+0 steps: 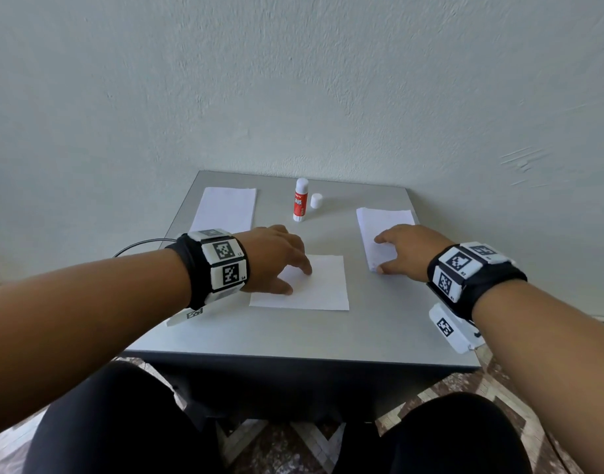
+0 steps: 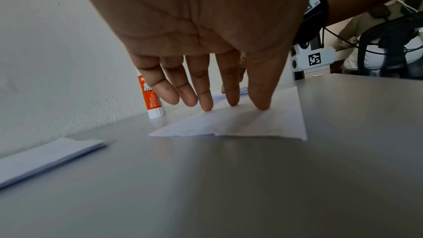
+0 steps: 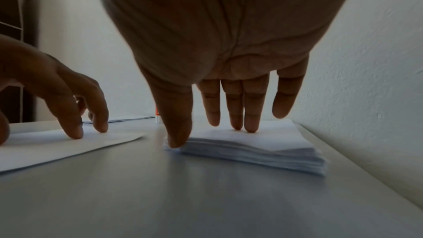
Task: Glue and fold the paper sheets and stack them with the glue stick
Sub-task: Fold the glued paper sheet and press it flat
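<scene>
Item: single sheet (image 1: pixel 323 285), table (image 1: pixel 293 333) centre, under left hand (image 1: pixel 276 258), fingers straight, pressing. Right hand (image 1: pixel 405 251) flat on paper stack (image 1: pixel 379 227), well right. Glue stick (image 1: pixel 300 200) upright, uncapped, beyond sheet; left hand nearer.

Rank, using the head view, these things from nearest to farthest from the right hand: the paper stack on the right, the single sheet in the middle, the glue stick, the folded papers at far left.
From the right hand:
1. Paper stack, under its fingers, right side.
2. Single sheet, table centre, under the left hand.
3. Glue stick, upright at the back.
4. Folded papers, back left.
</scene>
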